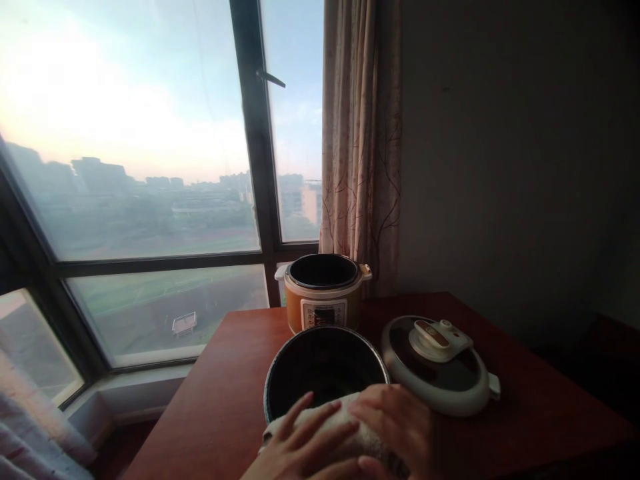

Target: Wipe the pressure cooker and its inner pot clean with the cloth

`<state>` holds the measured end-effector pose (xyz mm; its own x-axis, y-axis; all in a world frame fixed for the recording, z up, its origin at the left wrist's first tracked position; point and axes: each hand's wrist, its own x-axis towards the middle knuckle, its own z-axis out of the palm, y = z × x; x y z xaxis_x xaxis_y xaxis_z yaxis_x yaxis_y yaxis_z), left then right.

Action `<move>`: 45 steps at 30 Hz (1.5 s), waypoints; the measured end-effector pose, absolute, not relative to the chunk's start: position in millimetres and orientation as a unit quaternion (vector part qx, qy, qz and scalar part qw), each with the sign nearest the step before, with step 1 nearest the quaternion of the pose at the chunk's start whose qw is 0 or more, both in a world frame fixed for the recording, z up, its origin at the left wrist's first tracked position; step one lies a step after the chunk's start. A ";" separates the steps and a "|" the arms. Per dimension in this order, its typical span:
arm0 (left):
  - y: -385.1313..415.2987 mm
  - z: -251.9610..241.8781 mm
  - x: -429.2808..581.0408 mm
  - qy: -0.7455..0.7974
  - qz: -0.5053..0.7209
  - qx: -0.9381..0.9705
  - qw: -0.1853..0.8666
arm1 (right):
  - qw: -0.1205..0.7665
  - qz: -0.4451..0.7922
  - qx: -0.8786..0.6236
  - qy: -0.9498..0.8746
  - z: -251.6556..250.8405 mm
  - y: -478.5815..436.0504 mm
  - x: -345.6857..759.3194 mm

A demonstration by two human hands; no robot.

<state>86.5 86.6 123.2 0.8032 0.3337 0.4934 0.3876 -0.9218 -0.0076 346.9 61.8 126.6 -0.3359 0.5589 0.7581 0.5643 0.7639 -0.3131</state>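
A dark inner pot (320,357) from a pressure cooker stands at the near side of the table, its mouth facing up. A pale towel (334,419) is against the pot's near side and partly covers the rim. My left hand (313,447) rests on the towel with its fingers stretched out and spread. To its right, my right hand (397,417) has bent fingers closed on the towel by the pot's right side. Its fingertips are partly blurred. The pot's lower part is hidden behind the towel and hands.
Behind the pot stands the orange and white electric pressure cooker (295,303), without its lid. The round lid (430,367) lies right of the pot, handle up. All are on a reddish wooden table (220,393). A window (150,220) and a curtain (350,133) border the far side.
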 end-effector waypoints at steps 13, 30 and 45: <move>131.3 88.1 35.1 -0.385 -0.493 -0.570 -0.533 | 0.426 -0.237 -0.265 -0.832 101.7 74.1 274.8; 145.9 95.0 77.3 -0.457 -0.535 -0.465 -0.537 | 0.361 -0.224 -0.424 -0.800 65.1 79.8 265.7; 142.7 78.8 84.6 -0.476 -0.594 -0.510 -0.402 | 0.305 -0.154 -0.358 -0.869 104.7 71.0 329.3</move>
